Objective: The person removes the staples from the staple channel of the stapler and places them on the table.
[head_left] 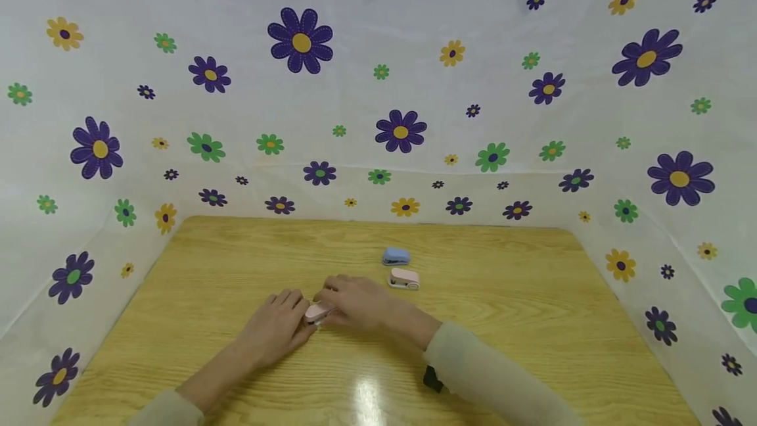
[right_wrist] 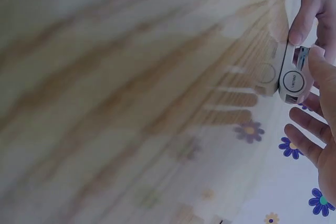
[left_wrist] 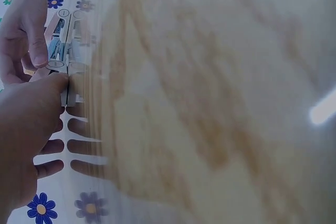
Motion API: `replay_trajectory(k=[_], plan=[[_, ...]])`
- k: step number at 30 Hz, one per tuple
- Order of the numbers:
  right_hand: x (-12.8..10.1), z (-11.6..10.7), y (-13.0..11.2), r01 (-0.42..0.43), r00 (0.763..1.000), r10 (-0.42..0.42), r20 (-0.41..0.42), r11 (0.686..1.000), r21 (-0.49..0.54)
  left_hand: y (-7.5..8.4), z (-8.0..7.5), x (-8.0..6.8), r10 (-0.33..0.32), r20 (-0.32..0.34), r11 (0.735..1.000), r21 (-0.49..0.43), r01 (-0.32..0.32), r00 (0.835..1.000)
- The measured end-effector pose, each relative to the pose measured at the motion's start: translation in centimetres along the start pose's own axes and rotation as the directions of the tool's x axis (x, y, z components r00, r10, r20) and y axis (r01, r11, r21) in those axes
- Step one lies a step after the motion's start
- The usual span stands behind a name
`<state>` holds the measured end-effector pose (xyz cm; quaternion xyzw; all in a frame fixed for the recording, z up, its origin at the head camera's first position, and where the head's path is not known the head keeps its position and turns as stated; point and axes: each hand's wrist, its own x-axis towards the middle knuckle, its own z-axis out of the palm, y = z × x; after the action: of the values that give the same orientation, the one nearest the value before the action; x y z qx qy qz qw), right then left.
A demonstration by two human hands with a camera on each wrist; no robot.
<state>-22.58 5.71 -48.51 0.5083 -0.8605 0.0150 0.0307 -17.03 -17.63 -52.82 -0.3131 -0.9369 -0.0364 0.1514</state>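
Note:
A small pink stapler (head_left: 318,312) lies on the table between both hands. My left hand (head_left: 275,327) pinches its left end, thumb in front and fingers behind. Its other end is held by my right hand (head_left: 361,304), whose fingers partly cover it. In the right wrist view the stapler (right_wrist: 294,80) shows its round marked side, with the right thumb (right_wrist: 318,62) against it. A second pink stapler (head_left: 405,279) and a blue stapler (head_left: 396,256) stand beyond the right hand, touched by neither hand.
The wooden table (head_left: 503,294) has a glossy top that reflects the hands. A white flower-printed sheet (head_left: 355,97) encloses its back and sides. A dark object (head_left: 432,378) shows beneath the right sleeve; its kind is unclear.

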Motion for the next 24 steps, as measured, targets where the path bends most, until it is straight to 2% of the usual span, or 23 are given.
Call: replay_trajectory(k=[4, 8, 12, 16, 20, 24], plan=[[0.0, -0.2, -0.3, 0.031, 0.999, -0.031, -0.04, 1.0, 0.0, 0.1, 0.3, -0.1, -0.023, -0.003, 1.0, 0.009, 0.023, 1.0], [0.1, 0.2, -0.3, 0.023, 0.999, -0.023, -0.039, 1.0, 0.001, 0.4, 0.6, -0.2, -0.059, 0.008, 0.998, -0.003, 0.059, 0.998], [0.5, 0.8, 0.1, -0.034, 0.999, 0.037, -0.017, 0.993, 0.114, 0.7, 0.8, -0.3, -0.082, -0.004, 0.997, -0.013, 0.082, 0.997], [0.8, 1.1, 0.6, -0.085, 0.996, 0.089, -0.005, 0.964, 0.251, 0.7, 1.0, -0.3, -0.09, -0.031, 0.996, -0.001, 0.09, 0.995], [1.0, 1.2, 0.8, -0.086, 0.996, 0.094, -0.007, 0.936, 0.341, 0.9, 1.1, -0.4, -0.1, -0.044, 0.995, -0.01, 0.099, 0.994], [0.9, 1.4, 0.8, -0.086, 0.995, 0.103, -0.013, 0.891, 0.445, 1.2, 1.2, -0.5, -0.113, -0.063, 0.993, -0.031, 0.111, 0.992]])
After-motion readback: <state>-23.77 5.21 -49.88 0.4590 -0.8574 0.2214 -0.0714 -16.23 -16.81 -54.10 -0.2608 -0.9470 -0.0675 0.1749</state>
